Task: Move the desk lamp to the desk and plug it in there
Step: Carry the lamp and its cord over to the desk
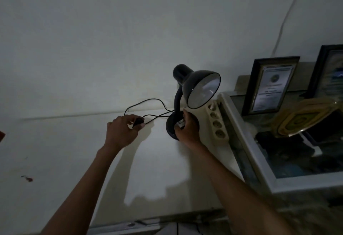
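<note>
A dark desk lamp (194,88) stands upright on the white desk (161,169) near the wall, its shade tilted and unlit. My right hand (187,128) grips the lamp's round base (169,128). My left hand (122,130) is closed on the black plug (138,121) at the end of the lamp's thin black cord (144,102), which loops across the desk by the wall. A cream power strip (216,121) with several empty sockets lies just right of the lamp base.
A glass-topped white cabinet (246,141) stands at the right, carrying framed certificates (269,86) and a gold plaque (304,117). A white cable (285,15) runs up the wall. The room is dim. The desk's front edge is near the frame bottom.
</note>
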Demonstrator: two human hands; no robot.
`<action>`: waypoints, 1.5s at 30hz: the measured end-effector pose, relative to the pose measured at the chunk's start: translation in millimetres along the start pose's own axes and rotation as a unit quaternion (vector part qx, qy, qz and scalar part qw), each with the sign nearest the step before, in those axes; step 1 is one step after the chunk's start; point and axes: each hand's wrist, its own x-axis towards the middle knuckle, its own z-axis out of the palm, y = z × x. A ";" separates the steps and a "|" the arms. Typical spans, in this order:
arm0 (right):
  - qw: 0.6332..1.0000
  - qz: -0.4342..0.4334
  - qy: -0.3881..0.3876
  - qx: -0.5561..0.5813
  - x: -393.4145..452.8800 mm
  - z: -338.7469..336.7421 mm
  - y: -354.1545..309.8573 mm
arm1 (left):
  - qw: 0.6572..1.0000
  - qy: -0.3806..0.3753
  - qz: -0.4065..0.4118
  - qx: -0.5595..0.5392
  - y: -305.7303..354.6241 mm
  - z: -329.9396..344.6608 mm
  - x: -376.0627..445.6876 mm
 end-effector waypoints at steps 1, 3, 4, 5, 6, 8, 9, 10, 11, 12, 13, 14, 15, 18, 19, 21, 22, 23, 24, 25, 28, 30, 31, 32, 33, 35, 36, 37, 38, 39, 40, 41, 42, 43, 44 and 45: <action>1.000 0.010 0.019 0.022 0.3 4.8 -5.3 | 1.000 0.001 -0.003 -0.004 -1.3 0.2 1.0; 0.995 0.025 0.045 0.079 1.8 16.5 -16.7 | 1.000 0.000 -0.005 -0.010 -3.0 -0.1 3.6; 0.993 0.024 0.056 0.103 2.4 23.4 -21.8 | 1.000 -0.001 -0.006 -0.014 -3.7 -0.9 5.2; 0.991 0.022 0.069 0.116 3.1 29.9 -26.3 | 1.000 -0.003 -0.007 -0.022 -4.2 -1.9 7.2; 0.988 0.022 0.087 0.124 3.2 35.4 -29.9 | 1.000 -0.004 -0.008 -0.030 -4.8 -3.0 9.0; 0.983 0.020 0.123 0.135 4.0 42.2 -35.4 | 0.999 -0.005 -0.006 -0.042 -6.9 -5.2 12.0; 0.982 0.014 0.130 0.138 5.7 43.9 -37.5 | 0.999 -0.004 -0.004 -0.046 -8.0 -6.4 12.9; 0.981 0.009 0.134 0.141 8.4 44.3 -39.8 | 0.999 -0.004 -0.005 -0.050 -8.7 -7.3 13.4; 0.980 0.004 0.140 0.144 11.7 44.2 -42.2 | 0.999 -0.003 -0.005 -0.053 -9.0 -7.5 13.9; 0.977 -0.001 0.151 0.147 15.5 43.7 -44.3 | 0.998 -0.003 -0.004 -0.056 -8.9 -7.3 14.5; 0.975 -0.006 0.164 0.148 18.8 43.4 -46.1 | 0.998 -0.004 -0.002 -0.058 -8.4 -6.8 15.0; 0.974 -0.011 0.174 0.144 21.4 43.5 -47.6 | 0.998 -0.005 -0.001 -0.060 -7.7 -6.8 15.8; 0.974 -0.016 0.181 0.136 23.5 44.0 -48.5 | 0.998 -0.004 -0.001 -0.064 -6.8 -7.2 16.9; 0.978 -0.028 0.170 0.116 25.6 44.6 -47.3 | 0.997 0.002 0.008 -0.080 -5.4 -10.5 21.9; 0.980 -0.033 0.163 0.110 24.7 44.0 -45.6 | 0.997 0.004 0.012 -0.082 -5.5 -11.9 23.7; 0.982 -0.042 0.153 0.105 21.2 42.1 -41.7 | 0.996 0.008 0.017 -0.087 -6.5 -14.9 27.2; 0.983 -0.045 0.144 0.107 18.3 40.7 -39.6 | 0.996 0.009 0.017 -0.089 -6.8 -16.1 28.7; 0.984 -0.047 0.132 0.111 15.6 39.3 -37.9 | 0.996 0.009 0.018 -0.091 -7.0 -16.7 30.0; 0.986 -0.046 0.114 0.116 12.8 37.6 -36.3 | 0.996 0.007 0.018 -0.092 -6.8 -17.2 31.1; 0.987 -0.043 0.095 0.122 10.2 35.4 -34.8 | 0.995 0.005 0.018 -0.093 -6.0 -17.3 31.6; 0.990 -0.037 0.054 0.124 3.8 28.3 -31.6 | 0.994 0.001 0.022 -0.106 -2.9 -17.7 30.1; 0.992 -0.044 0.049 0.108 0.3 23.6 -31.0 | 0.992 -0.002 0.030 -0.121 0.1 -18.2 28.9; 0.992 -0.051 0.050 0.100 -2.3 21.0 -31.8 | 0.991 -0.003 0.034 -0.131 1.6 -18.4 28.1; 0.993 -0.060 0.050 0.094 -5.0 18.3 -33.5 | 0.989 -0.003 0.035 -0.144 3.2 -18.6 27.3; 0.992 -0.069 0.049 0.089 -7.3 15.6 -35.6 | 0.987 -0.002 0.034 -0.158 4.5 -18.6 26.2; 0.992 -0.081 0.047 0.083 -11.6 9.5 -41.4 | 0.982 0.002 0.032 -0.184 7.6 -19.3 23.1; 0.992 -0.084 0.042 0.088 -14.6 6.6 -45.3 | 0.980 0.003 0.032 -0.194 8.6 -19.5 21.2; 0.990 -0.091 0.035 0.099 -18.3 3.6 -49.3 | 0.979 0.004 0.033 -0.203 9.7 -19.5 19.3; 0.988 -0.101 0.027 0.111 -22.4 1.2 -53.2 | 0.977 0.004 0.032 -0.211 10.7 -20.0 17.1; 0.986 -0.114 0.021 0.118 -26.8 -1.1 -56.6 | 0.975 0.003 0.030 -0.219 11.8 -20.7 14.6; 0.985 -0.123 0.015 0.122 -30.8 -2.8 -59.7 | 0.974 0.000 0.026 -0.227 12.7 -21.5 12.4; 0.984 -0.129 0.010 0.125 -34.8 -3.8 -61.5 | 0.972 -0.004 0.023 -0.233 13.3 -22.2 10.1; 0.983 -0.132 0.005 0.127 -38.1 -4.3 -63.0 | 0.971 -0.007 0.020 -0.237 14.0 -22.7 8.1; 0.982 -0.135 -0.001 0.129 -41.3 -4.5 -64.0 | 0.970 -0.010 0.018 -0.240 14.6 -23.1 5.9; 0.982 -0.138 -0.008 0.128 -44.1 -4.4 -65.1 | 0.970 -0.011 0.016 -0.242 15.3 -23.3 3.5; 0.982 -0.142 -0.014 0.127 -46.3 -4.3 -65.7 | 0.971 -0.010 0.014 -0.240 16.1 -23.8 1.4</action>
